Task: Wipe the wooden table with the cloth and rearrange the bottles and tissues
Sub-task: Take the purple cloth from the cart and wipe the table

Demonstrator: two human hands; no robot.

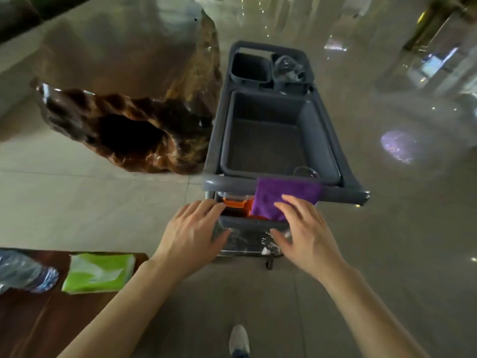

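Observation:
A purple cloth (281,196) hangs over the near handle bar of a grey cart (343,192). My right hand (307,233) lies with spread fingers on the cloth's lower edge, touching it without a closed grip. My left hand (192,232) is open beside it, fingers reaching toward the cart's lower shelf near an orange-lidded container (233,202). At the lower left, a dark wooden table (38,321) carries a green tissue pack (96,272) and a clear plastic bottle (23,272) lying at the frame edge.
The cart holds a large empty grey tub (273,140), two small bins at its far end, one with crumpled plastic (286,68). A big carved root-wood table (124,99) stands left of the cart. Glossy tiled floor surrounds everything; my shoe (239,341) shows below.

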